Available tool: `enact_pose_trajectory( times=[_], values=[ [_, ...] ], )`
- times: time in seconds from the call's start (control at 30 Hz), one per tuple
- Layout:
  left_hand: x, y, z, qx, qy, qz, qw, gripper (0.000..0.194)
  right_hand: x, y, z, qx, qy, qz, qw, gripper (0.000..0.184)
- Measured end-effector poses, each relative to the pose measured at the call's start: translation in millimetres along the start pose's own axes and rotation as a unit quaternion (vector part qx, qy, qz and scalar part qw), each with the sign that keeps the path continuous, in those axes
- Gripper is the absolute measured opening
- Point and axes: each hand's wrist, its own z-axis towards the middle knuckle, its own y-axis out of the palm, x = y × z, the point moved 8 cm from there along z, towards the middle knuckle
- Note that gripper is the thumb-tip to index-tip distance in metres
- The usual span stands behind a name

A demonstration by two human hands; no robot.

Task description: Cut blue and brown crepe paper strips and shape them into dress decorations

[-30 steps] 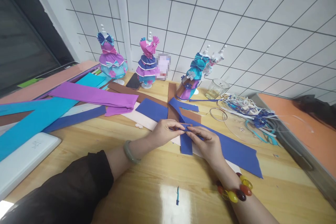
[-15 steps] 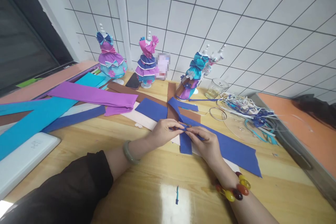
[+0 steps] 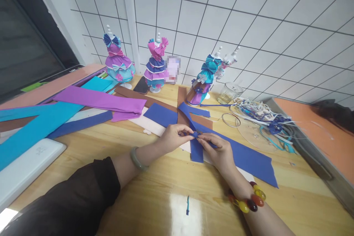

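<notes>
Over the middle of the table, my left hand (image 3: 174, 139) and my right hand (image 3: 219, 150) meet with thumbs against fingertips. Between them they pinch a small folded blue strip (image 3: 195, 134), partly covered by the fingers. Whether it is paper or cloth I cannot tell. Just behind the fingertips rises a curled blue piece (image 3: 187, 115). Beneath my hands lie a long dark-blue strip (image 3: 251, 160), a brown strip (image 3: 182, 97) and a pale pink strip (image 3: 156, 128), crossing one another.
Small dress forms in ruffled dresses (image 3: 119, 61) stand along the tiled wall, near a black phone (image 3: 141, 85). A glass jar (image 3: 229, 93) and tangled ribbons (image 3: 258, 114) lie at right. Purple (image 3: 99, 99) and turquoise strips (image 3: 41, 129) and a white slab (image 3: 35, 169) are at left.
The whole view has shifted slightly. My fingertips have drawn a little apart, so more of the small blue strip shows between them. Both hands keep their pinch.
</notes>
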Motion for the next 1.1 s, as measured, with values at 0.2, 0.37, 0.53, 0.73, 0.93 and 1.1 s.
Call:
enact_pose_trajectory(
  times=[0.2,0.37,0.53,0.73,0.93,1.1],
  values=[
    [-3,0.4,0,-0.009,0.007,-0.014,1.0,0.015,6,-1,-1,0.005,0.041,0.009,0.999,0.011],
    [2,-1.4,-1,0.0,0.044,0.007,0.999,0.015,11,-1,-1,0.008,0.076,0.013,0.997,0.016],
    [3,-2.5,-1,0.007,0.045,0.005,0.999,0.013,11,-2,-1,0.011,0.078,0.032,0.996,0.012],
    [1,-3.5,-1,0.02,0.024,-0.022,0.999,0.014,21,-2,-4,0.028,0.114,0.064,0.991,0.014],
    [-7,-0.8,1,0.015,0.013,-0.078,0.997,0.018,27,-2,-5,0.038,0.137,0.092,0.986,0.014],
    [-11,0.8,2,0.011,0.006,-0.126,0.992,0.018,26,-3,-5,0.042,0.136,0.109,0.984,0.011]
  ],
)
